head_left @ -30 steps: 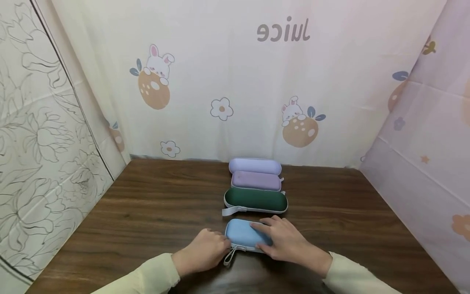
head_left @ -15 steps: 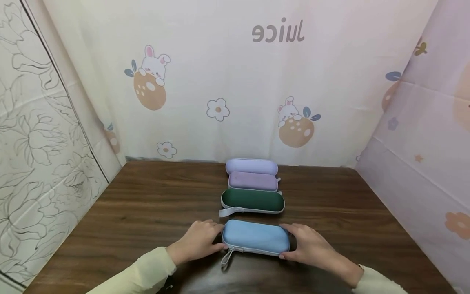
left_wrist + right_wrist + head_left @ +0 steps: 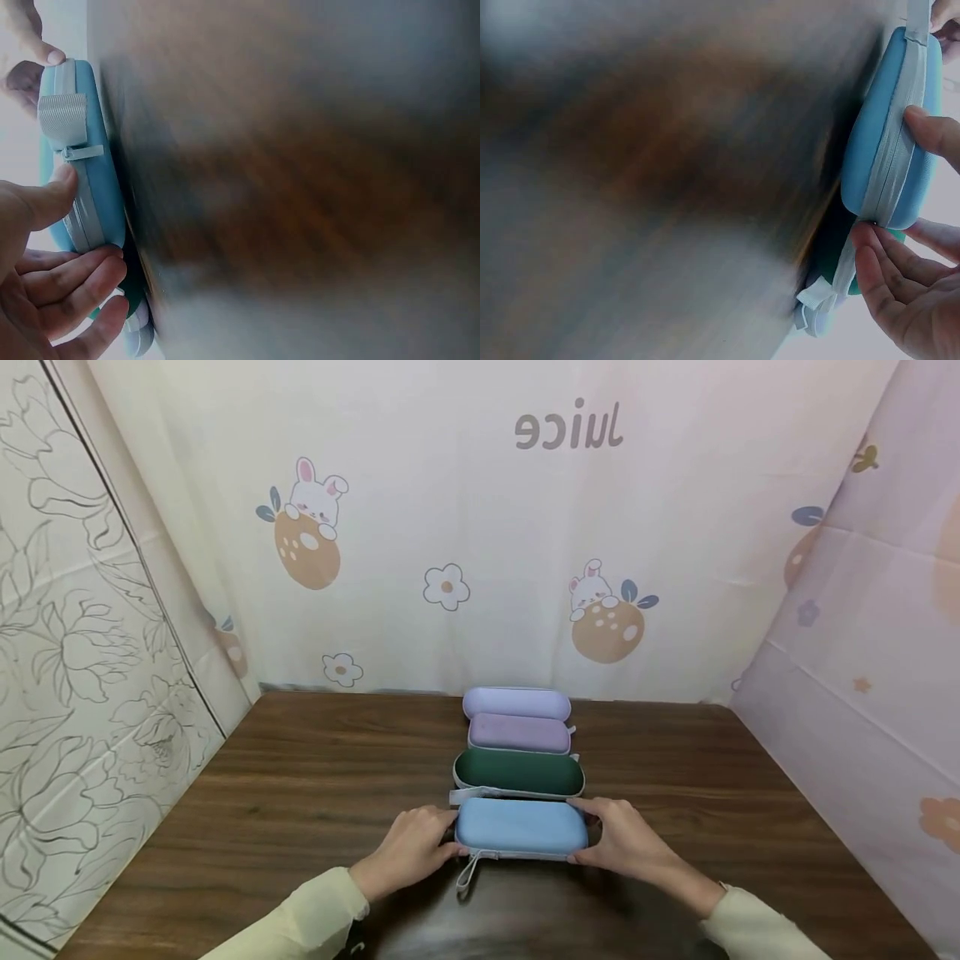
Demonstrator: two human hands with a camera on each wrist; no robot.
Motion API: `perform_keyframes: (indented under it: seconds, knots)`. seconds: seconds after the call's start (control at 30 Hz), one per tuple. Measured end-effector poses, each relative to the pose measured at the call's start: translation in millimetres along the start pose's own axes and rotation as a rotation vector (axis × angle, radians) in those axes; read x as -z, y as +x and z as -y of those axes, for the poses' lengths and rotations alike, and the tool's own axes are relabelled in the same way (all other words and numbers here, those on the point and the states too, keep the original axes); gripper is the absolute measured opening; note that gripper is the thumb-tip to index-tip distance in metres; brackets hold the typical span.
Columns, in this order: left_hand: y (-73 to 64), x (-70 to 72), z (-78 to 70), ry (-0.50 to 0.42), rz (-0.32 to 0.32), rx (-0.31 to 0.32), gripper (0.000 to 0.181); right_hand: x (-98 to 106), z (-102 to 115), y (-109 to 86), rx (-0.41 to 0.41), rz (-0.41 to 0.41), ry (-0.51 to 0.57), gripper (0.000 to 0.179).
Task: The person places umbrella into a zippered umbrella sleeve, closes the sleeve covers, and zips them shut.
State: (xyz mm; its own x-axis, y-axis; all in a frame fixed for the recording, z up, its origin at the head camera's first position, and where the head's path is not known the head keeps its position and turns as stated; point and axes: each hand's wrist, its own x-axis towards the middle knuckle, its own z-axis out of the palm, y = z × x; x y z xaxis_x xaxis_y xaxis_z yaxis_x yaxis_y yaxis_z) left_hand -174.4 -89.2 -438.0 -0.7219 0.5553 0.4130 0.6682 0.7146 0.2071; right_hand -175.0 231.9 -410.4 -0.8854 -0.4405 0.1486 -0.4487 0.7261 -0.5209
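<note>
A light blue zippered glasses case (image 3: 521, 825) lies crosswise in front of me, its grey wrist loop (image 3: 467, 872) hanging off the near left corner. My left hand (image 3: 411, 850) holds its left end, thumb on the near zip side and fingers at the far side. At the other end my right hand (image 3: 626, 841) grips in the same way, its thumb pressing the zip band in the right wrist view. Directly behind, right at the blue case's far edge, is a dark green glasses case (image 3: 519, 771) with a grey strap (image 3: 467, 795).
Beyond the green case, a mauve case (image 3: 519, 732) and a lilac case (image 3: 516, 703) lie in the same row, reaching the back of the dark wooden table (image 3: 337, 752). A printed curtain (image 3: 390, 510) hangs behind, with more cloth along both sides.
My right hand has gone from the case's top to its right end, and my left hand from the zip corner to the left end. The blue case has moved away from me, up to the green one.
</note>
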Motion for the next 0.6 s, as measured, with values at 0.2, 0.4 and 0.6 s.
perform_keyframes:
  seconds: [0.2,0.4,0.6]
  knots:
    - [4.4,0.8,0.4,-0.005,0.008,0.043,0.027,0.3,-2.1,5.3,-0.014,-0.010,0.043,0.073]
    - [5.8,2.0,-0.8,-0.009,0.034,0.063,0.026,0.1,-4.3,4.4,-0.027,0.018,0.067,0.076]
    - [7.5,4.8,-0.1,0.007,0.043,0.063,0.026,1.0,-7.4,5.9,-0.035,0.033,0.072,0.076]
